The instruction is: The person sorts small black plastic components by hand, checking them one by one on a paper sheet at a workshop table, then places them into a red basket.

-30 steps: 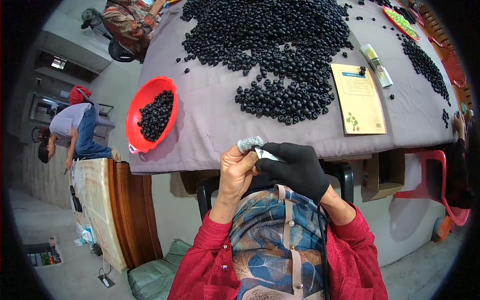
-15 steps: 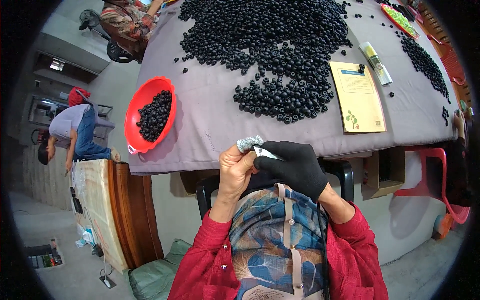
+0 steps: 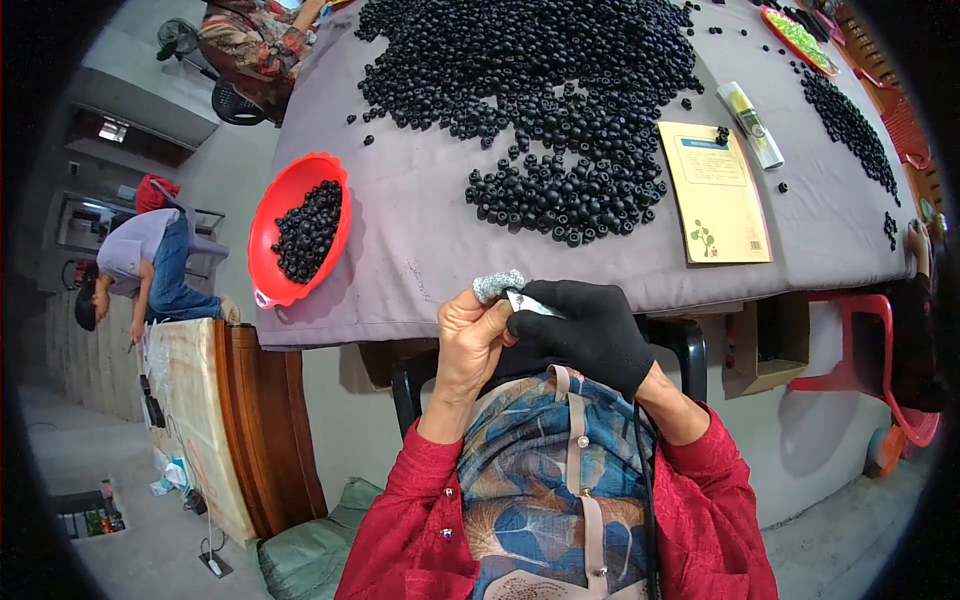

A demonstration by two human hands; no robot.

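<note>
My left hand [image 3: 468,338] is bare apart from a grey knitted finger cover [image 3: 498,287] on one finger. It is closed in a pinch at the table's near edge, and a small dark bit shows between the fingertips. My right hand [image 3: 590,335], in a black glove, is closed around a small whitish, pointed tool [image 3: 528,303] whose tip meets the left fingers. Most of the tool lies hidden in the glove. Beyond both hands, a large heap of small round black pieces with holes [image 3: 570,200] spreads over the table. A red scalloped bowl [image 3: 338,225] at the left holds more black pieces.
A yellow booklet [image 3: 715,190] and a clear-and-white tube [image 3: 750,125] lie on the grey tablecloth [image 3: 400,270]. Farther right are a red tray of green bits [image 3: 800,40] and another spread of black pieces [image 3: 850,130]. A pink stool [image 3: 870,350] stands right; other people are around.
Both hands keep nearly the same closed pose against each other, with only a very slight shift of the view.
</note>
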